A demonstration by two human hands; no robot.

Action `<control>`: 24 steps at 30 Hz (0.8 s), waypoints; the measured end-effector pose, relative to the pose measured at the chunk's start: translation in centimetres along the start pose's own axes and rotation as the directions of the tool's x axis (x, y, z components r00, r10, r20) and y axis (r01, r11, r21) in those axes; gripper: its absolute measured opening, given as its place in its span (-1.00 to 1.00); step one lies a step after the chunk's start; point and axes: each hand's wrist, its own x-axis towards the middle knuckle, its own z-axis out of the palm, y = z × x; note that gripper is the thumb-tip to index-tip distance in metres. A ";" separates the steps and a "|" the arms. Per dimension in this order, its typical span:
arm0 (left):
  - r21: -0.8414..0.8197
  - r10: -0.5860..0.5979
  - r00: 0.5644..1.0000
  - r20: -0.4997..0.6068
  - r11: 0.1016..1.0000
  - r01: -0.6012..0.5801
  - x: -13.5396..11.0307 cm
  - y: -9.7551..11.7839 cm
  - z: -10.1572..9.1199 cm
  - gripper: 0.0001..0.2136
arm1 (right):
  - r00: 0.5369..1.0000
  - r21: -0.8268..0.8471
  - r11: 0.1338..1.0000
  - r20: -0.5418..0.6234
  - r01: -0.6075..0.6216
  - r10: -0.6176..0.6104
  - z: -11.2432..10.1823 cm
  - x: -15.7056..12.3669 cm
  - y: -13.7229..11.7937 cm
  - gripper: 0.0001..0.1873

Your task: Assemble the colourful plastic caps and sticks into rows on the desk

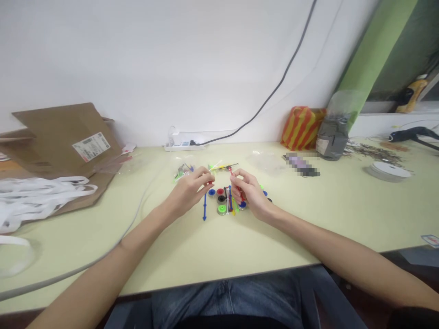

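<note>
Holding a thin red plastic rod (236,183) between thumb and fingertips, the right hand (250,194) rests just above and right of the cluster of coloured plastic wheels (221,199); its fingers are curled closed on the rod. The left hand (190,191) lies just left of the cluster, its fingertips (209,179) drawn together. A speck of red shows there, but whether they hold anything cannot be told. A blue plastic rod (205,206) lies beside the cluster on its left, and a clear plastic bag (183,171) lies beyond it, all on a pale green table (308,219). A pinch close to the rod's end, with the wrists low, gives steady control of so thin a part.
</note>
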 end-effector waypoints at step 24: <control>-0.001 -0.101 0.981 0.165 0.995 0.102 -0.2 0.2 0.3 -0.73 | 1.000 -0.027 1.000 -0.022 -0.009 0.009 0.1 -0.1 -0.6 -0.71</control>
